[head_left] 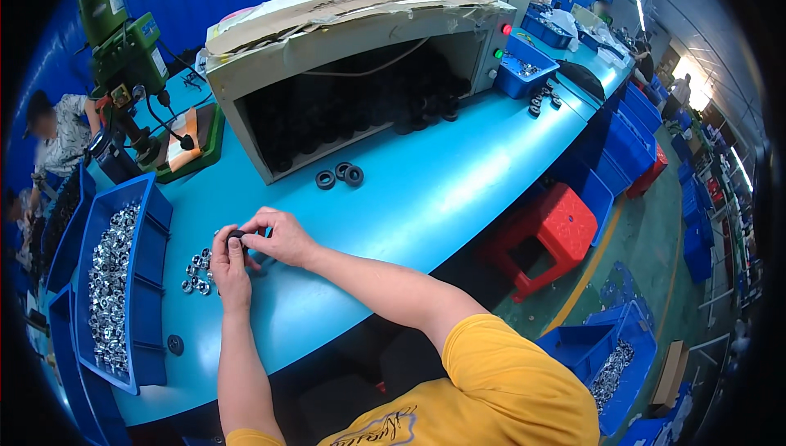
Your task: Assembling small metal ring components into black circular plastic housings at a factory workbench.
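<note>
Over the turquoise tabletop, my left hand (pixel 232 272) and my right hand (pixel 284 238) meet, both closed on a small round black part (pixel 237 234). It looks like one of the black rings, though my fingers cover most of it. Beside my left hand lies a loose group of small shiny metal rings (pixel 196 273). Three black rings (pixel 325 179) rest on the table beyond my hands, before the open front of a box-like machine. A separate black disc (pixel 175 344) lies near the blue bin at the left.
A blue bin (pixel 153 298) full of metal rings stands at the left. Behind are a green drill press (pixel 123 53) and a pale machine housing (pixel 237 77) holding many black rings. Another blue bin (pixel 524 77) stands at the far right end; a red stool (pixel 557 225) is beside the table.
</note>
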